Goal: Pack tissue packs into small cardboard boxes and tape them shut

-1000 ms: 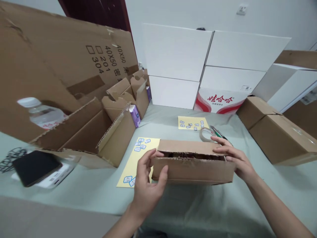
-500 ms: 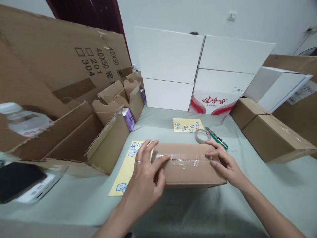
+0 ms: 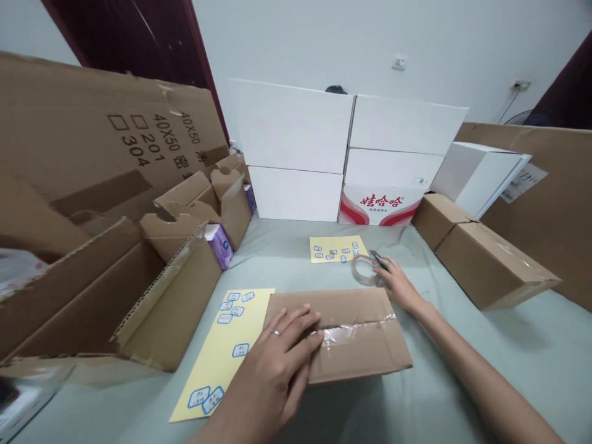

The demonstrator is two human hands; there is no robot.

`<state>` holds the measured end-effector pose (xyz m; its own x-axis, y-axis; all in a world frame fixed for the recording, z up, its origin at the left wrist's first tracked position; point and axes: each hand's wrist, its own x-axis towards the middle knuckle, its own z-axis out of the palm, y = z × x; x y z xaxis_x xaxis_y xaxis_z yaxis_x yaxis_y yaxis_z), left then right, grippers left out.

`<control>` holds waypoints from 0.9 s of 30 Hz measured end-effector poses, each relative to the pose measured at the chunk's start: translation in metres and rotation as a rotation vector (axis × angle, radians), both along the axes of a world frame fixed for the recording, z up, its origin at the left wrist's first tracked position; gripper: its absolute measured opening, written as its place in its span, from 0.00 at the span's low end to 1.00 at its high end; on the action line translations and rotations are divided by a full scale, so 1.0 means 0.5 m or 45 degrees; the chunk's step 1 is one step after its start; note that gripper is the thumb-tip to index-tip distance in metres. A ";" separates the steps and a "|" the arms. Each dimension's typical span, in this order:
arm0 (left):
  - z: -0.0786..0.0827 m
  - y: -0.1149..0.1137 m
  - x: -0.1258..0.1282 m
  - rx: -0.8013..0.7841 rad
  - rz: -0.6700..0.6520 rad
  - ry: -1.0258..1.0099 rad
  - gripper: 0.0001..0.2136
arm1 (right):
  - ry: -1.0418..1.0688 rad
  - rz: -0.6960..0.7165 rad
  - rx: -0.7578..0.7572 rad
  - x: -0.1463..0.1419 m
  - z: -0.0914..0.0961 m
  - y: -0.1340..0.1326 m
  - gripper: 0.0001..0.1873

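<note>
Left grip (image 3: pixel 272 364): open; palm and fingers lie flat on the brown corrugated cardboard box (image 3: pixel 361 305), holding nothing.
Right grip (image 3: pixel 401 285): fingers reach forward on the pale green cloth-covered table (image 3: pixel 509 357); cannot tell whether open or closed on anything.
Box: lies flat under the left grip, behind and left of the right grip; a clear tape strip (image 3: pixel 356 330) crosses its top seam.
Beside right grip: a clear roll of packing tape (image 3: pixel 364 270) just left of the fingertips; a green-handled utility knife (image 3: pixel 380 261) partly hidden behind them.
Left of left grip: a long yellow paper sheet (image 3: pixel 222 336) with blue-edged labels, beside the box.
Ahead of grips: a small yellow paper sheet (image 3: pixel 335 248) with labels; stacked white cardboard boxes (image 3: pixel 296 142).
Far left of left grip: an open brown cardboard carton (image 3: pixel 185 308) holding a purple tissue packet (image 3: pixel 219 246).
Right of right grip: a taped brown cardboard carton (image 3: pixel 485 265).
</note>
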<state>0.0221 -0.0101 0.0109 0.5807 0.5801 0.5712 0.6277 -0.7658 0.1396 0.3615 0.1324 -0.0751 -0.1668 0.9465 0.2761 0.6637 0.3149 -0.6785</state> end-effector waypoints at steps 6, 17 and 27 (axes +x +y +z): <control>0.002 0.005 0.008 -0.080 0.045 -0.079 0.14 | 0.079 0.152 -0.076 -0.032 0.063 0.006 0.16; 0.038 0.017 0.046 -0.390 0.114 -0.070 0.06 | 0.797 0.581 -0.282 -0.098 0.313 -0.207 0.19; 0.061 0.022 0.032 -0.844 0.076 -0.631 0.10 | 1.121 0.558 -0.604 -0.188 0.284 -0.234 0.18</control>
